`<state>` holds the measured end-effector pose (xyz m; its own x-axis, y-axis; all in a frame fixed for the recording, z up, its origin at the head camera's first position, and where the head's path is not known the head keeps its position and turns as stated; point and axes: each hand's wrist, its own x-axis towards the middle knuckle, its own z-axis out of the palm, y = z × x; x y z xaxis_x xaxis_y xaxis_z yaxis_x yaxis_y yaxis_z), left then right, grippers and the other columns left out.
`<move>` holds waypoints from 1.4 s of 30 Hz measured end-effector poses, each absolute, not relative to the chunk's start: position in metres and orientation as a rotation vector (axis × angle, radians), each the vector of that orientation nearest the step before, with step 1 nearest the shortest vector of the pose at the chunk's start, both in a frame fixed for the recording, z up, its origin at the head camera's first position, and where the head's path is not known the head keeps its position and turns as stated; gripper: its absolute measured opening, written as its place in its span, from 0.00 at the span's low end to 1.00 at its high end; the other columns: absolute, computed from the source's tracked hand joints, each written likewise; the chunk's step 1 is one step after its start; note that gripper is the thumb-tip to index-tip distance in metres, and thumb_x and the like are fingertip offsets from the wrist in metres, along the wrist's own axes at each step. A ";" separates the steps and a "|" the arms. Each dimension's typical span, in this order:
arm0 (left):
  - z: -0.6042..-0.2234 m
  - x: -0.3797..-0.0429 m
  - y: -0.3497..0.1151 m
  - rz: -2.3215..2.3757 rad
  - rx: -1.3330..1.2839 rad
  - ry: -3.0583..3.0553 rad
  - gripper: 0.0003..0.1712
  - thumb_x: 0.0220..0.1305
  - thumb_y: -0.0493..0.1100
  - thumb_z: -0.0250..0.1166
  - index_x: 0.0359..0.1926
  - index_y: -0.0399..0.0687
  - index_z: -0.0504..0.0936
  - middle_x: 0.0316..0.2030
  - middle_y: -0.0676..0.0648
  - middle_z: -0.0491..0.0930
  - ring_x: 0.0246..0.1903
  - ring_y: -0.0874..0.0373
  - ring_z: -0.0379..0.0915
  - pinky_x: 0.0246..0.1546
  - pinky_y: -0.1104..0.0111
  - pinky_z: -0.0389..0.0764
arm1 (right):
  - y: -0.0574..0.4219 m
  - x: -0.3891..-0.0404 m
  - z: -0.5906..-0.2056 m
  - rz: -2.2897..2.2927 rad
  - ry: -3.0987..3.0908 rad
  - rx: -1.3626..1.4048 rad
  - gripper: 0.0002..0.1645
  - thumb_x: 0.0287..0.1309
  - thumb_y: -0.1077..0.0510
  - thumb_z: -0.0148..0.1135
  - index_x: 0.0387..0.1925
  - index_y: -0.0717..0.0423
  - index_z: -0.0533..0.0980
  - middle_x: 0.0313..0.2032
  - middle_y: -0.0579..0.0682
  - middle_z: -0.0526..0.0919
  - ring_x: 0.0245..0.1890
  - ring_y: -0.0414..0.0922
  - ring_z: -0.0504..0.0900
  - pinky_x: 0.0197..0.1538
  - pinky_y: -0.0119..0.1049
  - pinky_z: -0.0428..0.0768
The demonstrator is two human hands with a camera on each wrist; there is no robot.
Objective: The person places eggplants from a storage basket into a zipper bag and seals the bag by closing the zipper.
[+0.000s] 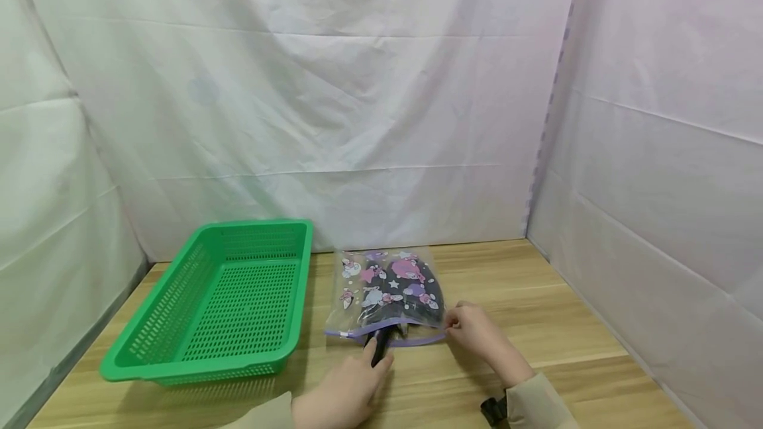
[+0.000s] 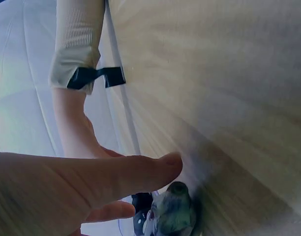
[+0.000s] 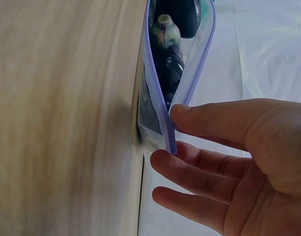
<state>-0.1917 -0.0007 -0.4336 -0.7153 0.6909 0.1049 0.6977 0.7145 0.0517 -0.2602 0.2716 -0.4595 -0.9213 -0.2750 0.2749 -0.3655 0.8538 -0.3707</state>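
Observation:
A clear zip bag [image 1: 387, 290] with pink and white cartoon prints and a purple zip edge lies flat, its mouth towards me. Dark contents fill much of it. A long, glossy black eggplant [image 1: 383, 344] sticks out of the mouth, gripped by my left hand [image 1: 348, 382] between thumb and fingers. My right hand [image 1: 477, 336] pinches the right corner of the mouth, thumb on the purple edge [image 3: 171, 120] in the right wrist view. That view shows the mouth parted, with a pale, bulb-shaped piece with a cut stem [image 3: 165, 32] among dark rounded shapes.
A green slotted plastic basket [image 1: 292, 323] stands left of the bag. Wood-grain tabletop [image 1: 536, 310] surrounds the bag, and white sheets [image 1: 381, 98] hang behind and at both sides. A black camera strap piece [image 1: 493, 409] juts from my right sleeve.

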 end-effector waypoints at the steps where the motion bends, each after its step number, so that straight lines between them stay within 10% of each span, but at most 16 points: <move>1: -0.434 -0.191 -0.001 -0.112 -1.155 -2.834 0.34 0.51 0.39 0.71 0.62 0.47 0.75 0.59 0.30 0.70 0.31 0.46 0.80 0.24 0.61 0.80 | 0.272 -0.260 -0.459 0.623 -2.819 0.495 0.12 0.44 0.70 0.69 0.19 0.50 0.79 0.24 0.42 0.72 0.26 0.38 0.72 0.32 0.34 0.76; 16: -0.437 -0.190 0.001 0.063 -1.133 -2.893 0.40 0.41 0.39 0.76 0.60 0.41 0.77 0.61 0.30 0.68 0.21 0.59 0.72 0.16 0.69 0.71 | 0.272 -0.260 -0.458 0.606 -2.817 0.501 0.11 0.43 0.69 0.70 0.20 0.50 0.80 0.24 0.42 0.73 0.27 0.39 0.73 0.32 0.35 0.76; 42: -0.436 -0.216 0.017 0.136 -1.107 -2.679 0.17 0.46 0.43 0.72 0.36 0.37 0.84 0.31 0.41 0.78 0.23 0.57 0.74 0.17 0.67 0.75 | 0.275 -0.263 -0.465 0.633 -2.803 0.535 0.11 0.42 0.68 0.71 0.19 0.50 0.79 0.23 0.41 0.71 0.25 0.37 0.70 0.29 0.32 0.74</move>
